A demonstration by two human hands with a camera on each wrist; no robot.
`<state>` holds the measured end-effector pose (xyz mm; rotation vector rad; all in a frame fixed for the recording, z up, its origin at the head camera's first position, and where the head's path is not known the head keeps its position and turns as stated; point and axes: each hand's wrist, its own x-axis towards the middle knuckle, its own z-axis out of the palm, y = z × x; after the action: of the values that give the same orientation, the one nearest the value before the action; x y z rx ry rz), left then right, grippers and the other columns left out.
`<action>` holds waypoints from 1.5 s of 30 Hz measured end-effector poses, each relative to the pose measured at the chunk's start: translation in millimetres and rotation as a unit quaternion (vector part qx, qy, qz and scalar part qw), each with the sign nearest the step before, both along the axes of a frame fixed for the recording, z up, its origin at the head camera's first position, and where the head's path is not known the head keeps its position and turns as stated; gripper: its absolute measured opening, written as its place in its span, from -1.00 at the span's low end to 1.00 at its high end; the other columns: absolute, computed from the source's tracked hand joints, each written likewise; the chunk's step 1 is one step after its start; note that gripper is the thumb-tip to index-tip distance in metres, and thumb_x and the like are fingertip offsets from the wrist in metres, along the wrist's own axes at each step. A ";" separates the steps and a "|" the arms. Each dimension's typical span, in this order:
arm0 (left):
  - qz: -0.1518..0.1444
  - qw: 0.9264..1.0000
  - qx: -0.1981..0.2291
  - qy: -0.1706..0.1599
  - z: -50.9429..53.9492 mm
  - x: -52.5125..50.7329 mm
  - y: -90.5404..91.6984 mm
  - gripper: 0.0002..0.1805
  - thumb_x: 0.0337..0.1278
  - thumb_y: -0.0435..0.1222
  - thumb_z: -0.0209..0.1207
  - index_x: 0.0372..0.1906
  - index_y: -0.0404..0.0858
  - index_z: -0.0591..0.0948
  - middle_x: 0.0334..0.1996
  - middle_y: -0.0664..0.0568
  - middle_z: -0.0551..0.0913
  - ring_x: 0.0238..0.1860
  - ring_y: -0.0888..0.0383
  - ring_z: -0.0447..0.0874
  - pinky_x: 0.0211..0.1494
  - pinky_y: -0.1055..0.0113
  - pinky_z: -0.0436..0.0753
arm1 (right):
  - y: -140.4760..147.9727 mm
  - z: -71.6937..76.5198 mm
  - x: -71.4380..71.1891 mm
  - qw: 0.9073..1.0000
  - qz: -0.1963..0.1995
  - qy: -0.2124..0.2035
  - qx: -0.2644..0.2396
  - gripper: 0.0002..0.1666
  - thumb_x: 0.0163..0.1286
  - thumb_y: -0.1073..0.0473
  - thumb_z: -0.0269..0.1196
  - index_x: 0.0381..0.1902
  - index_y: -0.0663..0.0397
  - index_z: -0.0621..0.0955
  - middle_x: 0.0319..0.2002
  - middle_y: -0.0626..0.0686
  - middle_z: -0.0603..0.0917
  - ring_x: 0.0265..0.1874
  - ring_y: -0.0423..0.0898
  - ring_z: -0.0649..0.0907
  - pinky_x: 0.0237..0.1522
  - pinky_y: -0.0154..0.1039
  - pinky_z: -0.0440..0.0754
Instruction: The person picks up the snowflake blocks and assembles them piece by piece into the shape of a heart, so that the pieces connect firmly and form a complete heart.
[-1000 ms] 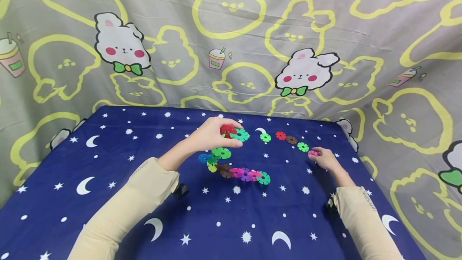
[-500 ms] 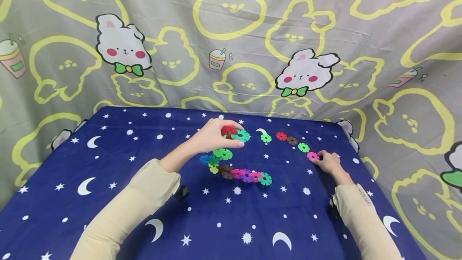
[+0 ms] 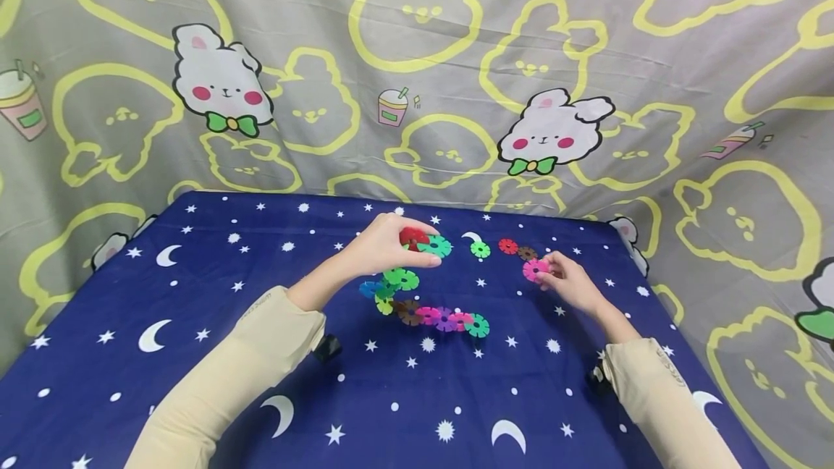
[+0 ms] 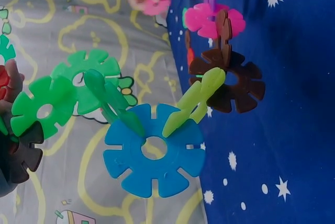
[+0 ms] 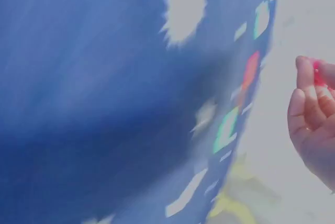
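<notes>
My left hand (image 3: pixel 374 243) grips the upper end of a chain of interlocking notched plastic discs, by a red disc (image 3: pixel 413 236) and a teal disc (image 3: pixel 440 239). The chain curves below the hand through green, a blue disc (image 4: pixel 125 153), yellow-green, a brown disc (image 4: pixel 250 85), pink and purple to a teal end disc (image 3: pixel 478 333). To the right, my right hand (image 3: pixel 572 286) pinches a pink notched disc (image 3: pixel 531 265) between thumb and fingers, raised off the cloth. In the right wrist view, fingers largely hide that disc.
Loose discs lie at the back right of the dark blue star-and-moon cloth (image 3: pixel 391 375): a green disc (image 3: pixel 476 245), a red disc (image 3: pixel 504 243) and a brown disc (image 3: pixel 526 252). Another green disc (image 5: pixel 226 131) shows in the right wrist view. A patterned curtain (image 3: pixel 313 165) stands behind.
My right hand has picked up the pink disc from the cloth and moved it left, in front of the loose green disc. The left hand and its chain stay nearly still.
</notes>
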<state>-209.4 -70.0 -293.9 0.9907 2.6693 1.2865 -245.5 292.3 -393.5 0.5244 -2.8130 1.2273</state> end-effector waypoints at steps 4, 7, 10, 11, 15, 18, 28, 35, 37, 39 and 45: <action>0.003 1.000 0.004 0.002 1.6 1.0 -0.2 -0.54 -0.12 -0.11 0.33 -0.04 -0.20 0.63 -0.49 0.09 0.65 -0.49 0.21 0.51 -0.49 0.36 0.47 | -30.2 22.7 13.7 0.997 0.040 0.058 -0.035 -0.77 0.25 0.41 0.15 -0.15 0.38 0.41 -0.44 0.23 0.64 -0.56 -0.17 0.61 -0.45 -0.28 0.58; 0.006 1.000 0.008 0.002 2.4 1.6 0.3 -0.54 -0.13 -0.12 0.33 -0.04 -0.20 0.62 -0.51 0.10 0.64 -0.51 0.21 0.50 -0.50 0.37 0.46 | -51.3 37.2 24.8 0.990 0.068 0.115 -0.054 -0.68 0.23 0.43 0.16 -0.04 0.34 0.44 -0.49 0.15 0.64 -0.59 -0.24 0.58 -0.49 -0.37 0.52; 0.004 1.000 0.010 0.002 2.5 2.1 1.3 -0.53 -0.13 -0.12 0.34 -0.03 -0.20 0.62 -0.57 0.10 0.62 -0.57 0.21 0.48 -0.53 0.38 0.43 | -70.2 47.1 35.5 0.979 0.094 0.162 -0.080 -0.61 0.20 0.49 0.15 0.02 0.31 0.45 -0.53 0.09 0.63 -0.63 -0.21 0.58 -0.54 -0.41 0.49; 0.003 1.000 0.010 0.001 2.1 2.2 1.8 -0.53 -0.13 -0.12 0.34 -0.03 -0.20 0.62 -0.59 0.11 0.61 -0.59 0.21 0.47 -0.54 0.38 0.41 | -75.7 49.8 39.3 0.975 0.100 0.175 -0.089 -0.60 0.19 0.51 0.16 0.02 0.32 0.46 -0.55 0.08 0.63 -0.63 -0.18 0.59 -0.54 -0.41 0.48; -0.002 1.000 0.012 0.000 0.7 3.0 3.9 -0.54 -0.12 -0.12 0.33 -0.04 -0.20 0.62 -0.60 0.12 0.61 -0.61 0.21 0.48 -0.55 0.38 0.41 | -93.8 58.2 52.1 0.962 0.114 0.215 -0.127 -0.57 0.12 0.59 0.16 -0.01 0.35 0.47 -0.55 0.13 0.64 -0.65 -0.12 0.60 -0.53 -0.44 0.51; -0.004 1.000 0.014 0.003 -0.5 3.7 6.0 -0.56 -0.11 -0.12 0.33 -0.05 -0.20 0.63 -0.55 0.12 0.63 -0.58 0.22 0.50 -0.53 0.38 0.45 | -104.2 63.2 58.7 0.951 0.121 0.242 -0.151 -0.54 0.06 0.63 0.17 -0.03 0.38 0.47 -0.54 0.17 0.65 -0.64 -0.16 0.61 -0.51 -0.43 0.55; -0.023 1.000 0.015 0.015 -3.5 7.7 14.3 -0.59 -0.10 -0.12 0.33 -0.08 -0.19 0.63 -0.57 0.14 0.61 -0.59 0.18 0.49 -0.55 0.40 0.44 | -121.8 68.3 69.4 0.929 0.125 0.315 -0.151 -0.49 -0.04 0.68 0.21 -0.06 0.38 0.48 -0.60 0.10 0.65 -0.61 -0.10 0.65 -0.50 -0.46 0.54; -0.022 1.000 0.016 0.016 -3.6 8.0 13.9 -0.59 -0.11 -0.12 0.33 -0.09 -0.19 0.63 -0.55 0.13 0.62 -0.57 0.22 0.50 -0.53 0.38 0.47 | -123.3 69.4 70.9 0.923 0.118 0.345 -0.128 -0.46 -0.09 0.68 0.25 -0.07 0.36 0.50 -0.61 0.07 0.66 -0.61 -0.12 0.65 -0.53 -0.44 0.52; -0.024 0.999 0.015 0.016 -3.4 7.7 13.7 -0.59 -0.10 -0.12 0.33 -0.08 -0.19 0.63 -0.55 0.13 0.62 -0.57 0.22 0.49 -0.53 0.39 0.46 | -122.9 68.7 70.5 0.921 0.117 0.350 -0.122 -0.47 -0.08 0.67 0.26 -0.07 0.36 0.50 -0.61 0.07 0.66 -0.62 -0.12 0.65 -0.54 -0.44 0.51; -0.022 1.000 0.014 0.017 -3.1 7.4 13.5 -0.59 -0.10 -0.12 0.33 -0.08 -0.19 0.63 -0.53 0.13 0.62 -0.57 0.22 0.50 -0.53 0.39 0.46 | -122.7 67.7 70.4 0.921 0.115 0.354 -0.118 -0.47 -0.08 0.65 0.26 -0.08 0.37 0.50 -0.60 0.08 0.66 -0.62 -0.11 0.64 -0.56 -0.45 0.50; -0.033 0.999 0.010 0.022 -1.1 8.1 14.4 -0.58 -0.10 -0.12 0.32 -0.07 -0.21 0.62 -0.58 0.11 0.59 -0.60 0.19 0.46 -0.56 0.41 0.39 | -125.3 64.3 70.4 0.914 0.115 0.369 -0.120 -0.48 -0.10 0.65 0.28 -0.09 0.38 0.51 -0.60 0.10 0.66 -0.62 -0.11 0.64 -0.58 -0.44 0.49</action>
<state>-201.3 -55.5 -294.9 1.1122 2.6363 1.2971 -175.1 167.0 -329.2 1.0540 -1.9817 1.0717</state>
